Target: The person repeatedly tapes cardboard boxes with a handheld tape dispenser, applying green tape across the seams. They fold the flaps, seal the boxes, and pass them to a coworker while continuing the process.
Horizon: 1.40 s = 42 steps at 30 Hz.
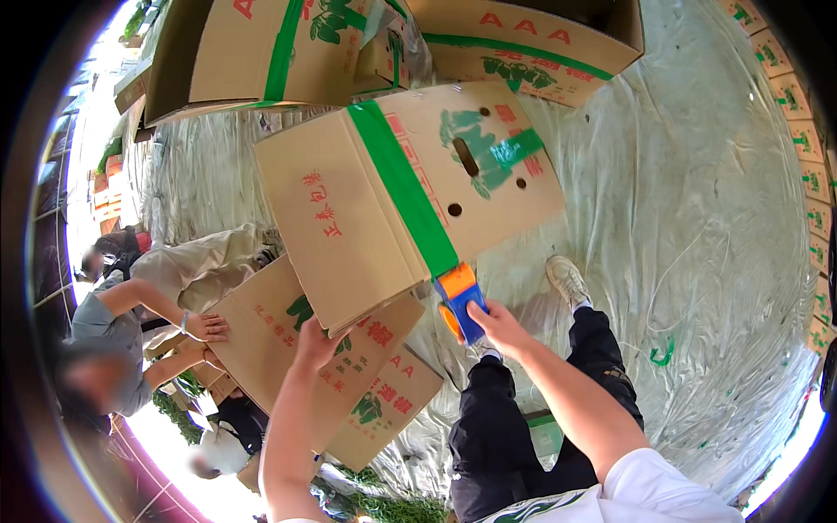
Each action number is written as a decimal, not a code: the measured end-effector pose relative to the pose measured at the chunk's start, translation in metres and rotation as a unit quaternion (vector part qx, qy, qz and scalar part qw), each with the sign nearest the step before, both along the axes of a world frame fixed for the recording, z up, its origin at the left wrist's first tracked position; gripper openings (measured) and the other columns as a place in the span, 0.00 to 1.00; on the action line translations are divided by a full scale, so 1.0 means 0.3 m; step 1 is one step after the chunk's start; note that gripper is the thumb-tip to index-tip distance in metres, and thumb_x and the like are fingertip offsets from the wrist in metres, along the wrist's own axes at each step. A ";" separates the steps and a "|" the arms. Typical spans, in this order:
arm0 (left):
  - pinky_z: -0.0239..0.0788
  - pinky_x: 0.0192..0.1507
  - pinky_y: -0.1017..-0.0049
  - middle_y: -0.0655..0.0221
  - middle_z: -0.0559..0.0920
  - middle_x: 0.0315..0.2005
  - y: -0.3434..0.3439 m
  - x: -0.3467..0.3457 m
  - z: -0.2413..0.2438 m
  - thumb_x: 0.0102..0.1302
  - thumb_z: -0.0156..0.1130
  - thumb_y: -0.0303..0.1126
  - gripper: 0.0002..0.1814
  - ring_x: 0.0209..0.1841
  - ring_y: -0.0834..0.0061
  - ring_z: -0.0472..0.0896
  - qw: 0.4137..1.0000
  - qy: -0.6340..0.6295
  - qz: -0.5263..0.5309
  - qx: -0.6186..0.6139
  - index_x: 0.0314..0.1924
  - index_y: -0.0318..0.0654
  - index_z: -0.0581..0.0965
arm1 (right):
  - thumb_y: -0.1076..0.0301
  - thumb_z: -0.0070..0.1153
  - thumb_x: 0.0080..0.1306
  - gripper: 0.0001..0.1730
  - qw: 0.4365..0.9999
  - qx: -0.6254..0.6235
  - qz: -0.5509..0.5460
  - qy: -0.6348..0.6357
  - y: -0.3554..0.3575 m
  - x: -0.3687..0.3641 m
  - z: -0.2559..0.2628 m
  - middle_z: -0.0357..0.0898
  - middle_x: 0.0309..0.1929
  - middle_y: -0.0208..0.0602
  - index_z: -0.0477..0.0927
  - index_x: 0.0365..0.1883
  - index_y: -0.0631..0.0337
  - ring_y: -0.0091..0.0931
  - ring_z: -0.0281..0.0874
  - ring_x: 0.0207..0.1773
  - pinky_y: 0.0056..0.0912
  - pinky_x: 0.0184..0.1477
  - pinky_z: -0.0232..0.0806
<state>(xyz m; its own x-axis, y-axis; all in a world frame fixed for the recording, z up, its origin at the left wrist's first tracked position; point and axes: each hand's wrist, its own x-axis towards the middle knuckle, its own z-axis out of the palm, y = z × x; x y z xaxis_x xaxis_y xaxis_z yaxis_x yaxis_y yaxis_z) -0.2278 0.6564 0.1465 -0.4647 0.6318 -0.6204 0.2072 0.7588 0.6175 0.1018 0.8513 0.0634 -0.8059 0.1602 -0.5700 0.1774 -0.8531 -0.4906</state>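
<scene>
A cardboard box (340,216) with printed peppers and several holes lies tilted in front of me. Green packing tape (405,189) runs across it and down to a blue and orange tape dispenser (465,304) at the box's near edge. My right hand (498,327) grips that dispenser. With my left hand (319,345) I hold the box's lower left corner; some of the fingers are hidden behind the cardboard. Below it, another printed carton (274,307) overlaps a further one (392,405).
A co-worker's hands (208,327) rest on the carton at the left. Large open boxes (523,46) stand beyond mine. Plastic sheeting (654,229) covers the floor, with a scrap of green tape (662,353) on it. Stacked cartons (804,140) line the right side.
</scene>
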 end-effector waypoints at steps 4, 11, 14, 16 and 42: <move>0.77 0.39 0.71 0.59 0.87 0.37 0.178 0.224 -0.032 0.69 0.70 0.35 0.14 0.37 0.75 0.86 0.943 0.296 -0.097 0.120 0.48 0.33 0.83 | 0.42 0.49 0.80 0.31 0.995 -0.001 -0.104 -0.013 0.164 -0.095 0.119 0.86 0.40 0.32 0.80 0.58 0.63 0.24 0.85 0.39 0.31 0.47 0.76; 0.70 0.35 0.75 0.72 0.86 0.32 0.448 0.315 0.171 0.77 0.63 0.38 0.17 0.31 0.81 0.76 0.928 0.200 0.259 0.178 0.45 0.25 0.83 | 0.44 0.49 0.81 0.28 0.993 0.062 -0.010 -0.098 0.115 0.137 0.200 0.83 0.37 0.32 0.81 0.55 0.63 0.22 0.83 0.35 0.30 0.40 0.74; 0.70 0.43 0.76 0.69 0.86 0.38 0.440 0.273 0.049 0.77 0.64 0.39 0.18 0.38 0.82 0.77 0.915 0.183 0.293 0.207 0.46 0.25 0.83 | 0.43 0.50 0.80 0.30 0.990 -0.034 0.059 -0.127 -0.051 0.380 0.178 0.82 0.34 0.34 0.81 0.54 0.66 0.24 0.84 0.33 0.30 0.37 0.75; 0.72 0.42 0.74 0.66 0.87 0.38 0.388 0.251 -0.013 0.77 0.63 0.38 0.18 0.38 0.80 0.79 0.924 0.178 0.295 0.168 0.47 0.24 0.82 | 0.43 0.51 0.79 0.30 0.975 -0.082 0.108 -0.176 -0.151 0.493 0.190 0.82 0.33 0.33 0.82 0.54 0.66 0.25 0.84 0.32 0.30 0.37 0.75; 0.75 0.53 0.71 0.65 0.84 0.53 0.348 0.245 -0.153 0.77 0.63 0.40 0.21 0.53 0.74 0.81 0.892 0.043 0.430 0.130 0.61 0.30 0.77 | 0.41 0.57 0.73 0.34 0.936 0.148 0.213 -0.240 -0.615 0.343 -0.496 0.88 0.34 0.50 0.75 0.63 0.62 0.36 0.88 0.29 0.37 0.31 0.81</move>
